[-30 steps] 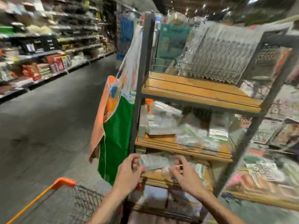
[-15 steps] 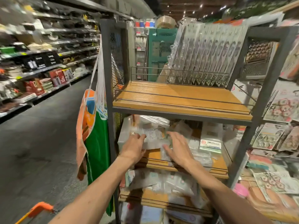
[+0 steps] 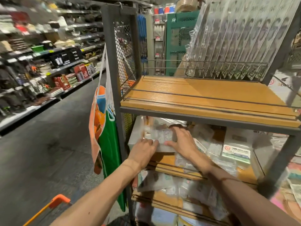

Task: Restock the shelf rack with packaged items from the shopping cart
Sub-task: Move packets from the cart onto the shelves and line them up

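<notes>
A grey metal shelf rack [image 3: 210, 119] with wooden boards stands in front of me. On its second board lies a stack of clear packaged items [image 3: 138, 136]. Both hands are on the top clear packet [image 3: 160, 136]. My left hand [image 3: 143, 151] grips the packet's front left edge with curled fingers. The palm and straight fingers of my right hand [image 3: 183, 141] lie flat on top of it, thumb along its front edge. The shopping cart's orange handle [image 3: 59, 199] shows at the bottom left.
The top board [image 3: 203, 95] is bare in front, with tall clear packs [image 3: 236, 46] leaning at its back. More packets [image 3: 236, 150] fill the second and third boards. An orange and green apron [image 3: 105, 136] hangs on the rack's left post. The aisle floor [image 3: 48, 136] runs left.
Both hands lifted the clear packet from low by the third board up to the second board and pushed it onto the stack. My view moved closer to the rack.
</notes>
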Available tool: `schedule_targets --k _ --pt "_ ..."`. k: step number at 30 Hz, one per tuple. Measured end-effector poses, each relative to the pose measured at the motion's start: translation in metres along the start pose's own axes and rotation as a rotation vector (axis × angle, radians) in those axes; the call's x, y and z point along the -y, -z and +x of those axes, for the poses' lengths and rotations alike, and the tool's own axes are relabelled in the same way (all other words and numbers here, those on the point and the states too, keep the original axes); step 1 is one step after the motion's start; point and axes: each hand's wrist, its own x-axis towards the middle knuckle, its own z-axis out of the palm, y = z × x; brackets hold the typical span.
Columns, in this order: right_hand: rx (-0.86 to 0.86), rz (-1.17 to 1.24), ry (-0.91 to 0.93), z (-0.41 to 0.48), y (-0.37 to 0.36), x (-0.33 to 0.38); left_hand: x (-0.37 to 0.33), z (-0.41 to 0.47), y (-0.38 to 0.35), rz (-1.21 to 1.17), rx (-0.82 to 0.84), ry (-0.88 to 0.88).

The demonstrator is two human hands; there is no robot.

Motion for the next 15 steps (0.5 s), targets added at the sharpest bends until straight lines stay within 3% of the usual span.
schedule_targets --k 5,12,15 --pt "-0.031 0.294 -0.101 -0.013 0.02 -0.003 0.004 -0.016 0.025 0.001 -0.017 -0.001" --pt "-0.088 0.635 0.036 -0.059 0.046 0.028 0.026 -0.075 0.06 -0.118 -0.211 -0.099" --pt "-0.03 0.711 0.114 -0.078 0.04 0.049 0.042 -0.123 0.061 -0.197 -0.301 -0.149"
